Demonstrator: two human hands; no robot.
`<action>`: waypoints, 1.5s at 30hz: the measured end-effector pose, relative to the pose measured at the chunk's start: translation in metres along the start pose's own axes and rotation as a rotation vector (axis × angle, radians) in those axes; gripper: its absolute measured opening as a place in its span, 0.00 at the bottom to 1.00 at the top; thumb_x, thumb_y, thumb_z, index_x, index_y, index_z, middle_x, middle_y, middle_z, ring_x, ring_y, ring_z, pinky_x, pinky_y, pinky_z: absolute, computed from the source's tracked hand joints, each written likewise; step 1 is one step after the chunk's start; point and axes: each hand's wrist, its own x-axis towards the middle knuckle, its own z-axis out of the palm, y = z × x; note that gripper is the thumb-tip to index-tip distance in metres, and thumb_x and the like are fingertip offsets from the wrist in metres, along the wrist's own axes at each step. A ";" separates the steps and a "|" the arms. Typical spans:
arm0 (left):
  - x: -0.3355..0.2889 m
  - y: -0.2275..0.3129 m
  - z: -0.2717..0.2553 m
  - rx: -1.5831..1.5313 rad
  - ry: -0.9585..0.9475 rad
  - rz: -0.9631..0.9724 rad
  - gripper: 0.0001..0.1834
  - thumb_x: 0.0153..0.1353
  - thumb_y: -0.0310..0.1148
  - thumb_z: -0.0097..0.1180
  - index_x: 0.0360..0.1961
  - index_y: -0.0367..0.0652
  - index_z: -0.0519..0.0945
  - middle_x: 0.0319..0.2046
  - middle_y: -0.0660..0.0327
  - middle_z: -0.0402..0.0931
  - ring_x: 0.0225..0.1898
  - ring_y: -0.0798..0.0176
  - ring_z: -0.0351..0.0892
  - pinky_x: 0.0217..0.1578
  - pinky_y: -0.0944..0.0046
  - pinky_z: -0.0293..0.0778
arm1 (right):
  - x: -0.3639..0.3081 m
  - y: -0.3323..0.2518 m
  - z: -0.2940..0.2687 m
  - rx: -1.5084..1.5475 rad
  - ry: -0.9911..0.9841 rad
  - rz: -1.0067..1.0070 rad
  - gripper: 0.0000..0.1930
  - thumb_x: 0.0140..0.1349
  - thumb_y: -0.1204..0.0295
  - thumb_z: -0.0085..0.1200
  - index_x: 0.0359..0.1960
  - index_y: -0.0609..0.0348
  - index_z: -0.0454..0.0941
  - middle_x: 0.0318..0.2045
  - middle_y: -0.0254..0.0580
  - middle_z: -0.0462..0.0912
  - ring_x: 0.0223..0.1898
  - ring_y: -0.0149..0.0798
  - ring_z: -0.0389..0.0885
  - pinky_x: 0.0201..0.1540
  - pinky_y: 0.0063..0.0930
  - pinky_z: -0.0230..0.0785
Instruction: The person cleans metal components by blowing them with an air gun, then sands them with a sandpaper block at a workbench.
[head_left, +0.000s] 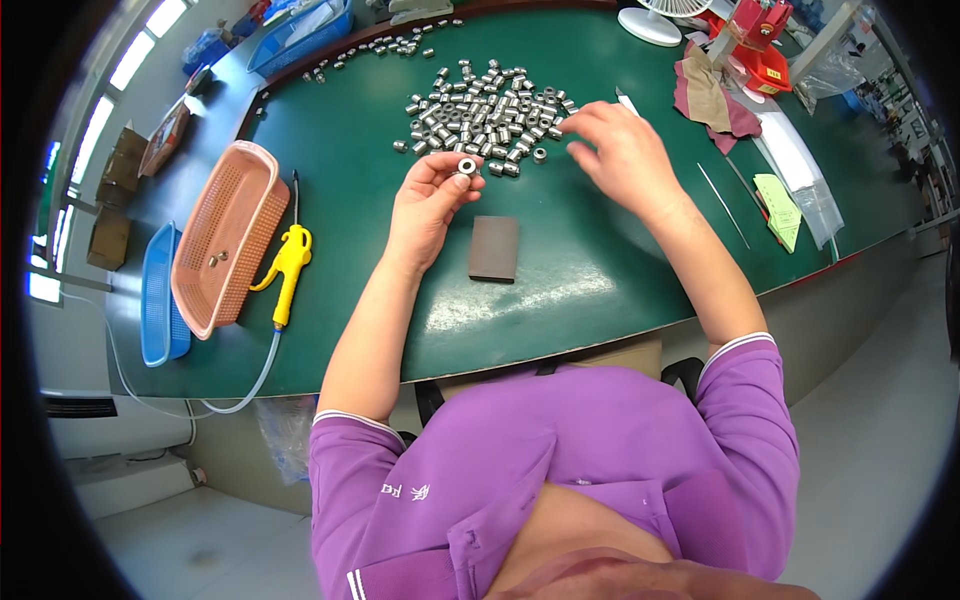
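Observation:
Between the thumb and fingers of my left hand is a small metal bushing, its round hole turned up toward me. My right hand is at the right edge of a heap of similar metal bushings, fingers bent but apart from the thumb. I see nothing held in it, though its fingertips come close to the outermost pieces. On the green table, just nearer than the heap, lies a grey-brown rectangular block.
Left of my arm lie a yellow air blow gun with a hose, a salmon basket holding a few pieces, and a blue basket. More bushings lie farther back. At right are a thin rod, green paper and cloths.

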 end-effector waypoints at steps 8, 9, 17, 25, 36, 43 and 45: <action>0.001 0.000 0.000 -0.007 -0.036 0.006 0.10 0.56 0.23 0.50 0.41 0.39 0.70 0.40 0.58 0.74 0.37 0.69 0.75 0.39 0.70 0.72 | -0.015 0.042 0.013 -0.149 0.104 0.271 0.10 0.46 0.72 0.55 0.33 0.52 0.77 0.32 0.37 0.76 0.38 0.42 0.73 0.41 0.36 0.67; 0.001 -0.001 -0.001 -0.004 -0.021 -0.008 0.10 0.56 0.23 0.50 0.41 0.39 0.70 0.39 0.58 0.74 0.36 0.69 0.75 0.39 0.70 0.73 | -0.017 0.046 0.008 -0.143 0.100 0.281 0.09 0.46 0.72 0.55 0.32 0.52 0.78 0.32 0.36 0.76 0.38 0.42 0.73 0.41 0.35 0.67; 0.003 -0.003 -0.005 -0.065 0.027 -0.053 0.10 0.57 0.24 0.50 0.42 0.39 0.71 0.37 0.58 0.74 0.34 0.70 0.75 0.37 0.72 0.73 | -0.028 0.093 -0.012 -0.099 0.157 0.609 0.07 0.47 0.70 0.55 0.30 0.53 0.78 0.29 0.39 0.77 0.37 0.43 0.74 0.41 0.34 0.67; 0.002 0.001 -0.001 -0.025 0.051 -0.045 0.10 0.56 0.23 0.49 0.41 0.38 0.70 0.41 0.57 0.72 0.36 0.69 0.74 0.38 0.71 0.72 | -0.029 0.076 0.023 -0.249 -0.028 0.329 0.09 0.44 0.68 0.58 0.30 0.52 0.79 0.31 0.36 0.74 0.40 0.41 0.70 0.42 0.36 0.64; 0.000 -0.001 -0.001 -0.027 -0.042 -0.056 0.10 0.57 0.25 0.51 0.40 0.39 0.70 0.38 0.58 0.73 0.33 0.71 0.71 0.36 0.74 0.70 | -0.030 0.066 0.029 -0.361 -0.121 0.275 0.03 0.47 0.74 0.50 0.24 0.58 0.74 0.26 0.40 0.74 0.35 0.41 0.71 0.38 0.36 0.61; -0.004 0.001 -0.004 -0.032 -0.001 -0.058 0.10 0.56 0.26 0.52 0.41 0.39 0.70 0.37 0.59 0.73 0.31 0.71 0.72 0.34 0.73 0.71 | -0.024 0.055 0.015 -0.264 -0.202 0.369 0.05 0.50 0.74 0.48 0.25 0.61 0.73 0.24 0.44 0.76 0.31 0.45 0.74 0.34 0.39 0.67; -0.004 -0.001 -0.005 -0.018 0.038 -0.073 0.11 0.56 0.26 0.52 0.41 0.39 0.70 0.38 0.59 0.73 0.32 0.70 0.74 0.35 0.72 0.72 | -0.015 0.038 0.000 -0.004 -0.085 0.442 0.05 0.52 0.73 0.49 0.28 0.62 0.71 0.26 0.46 0.76 0.32 0.47 0.74 0.34 0.38 0.67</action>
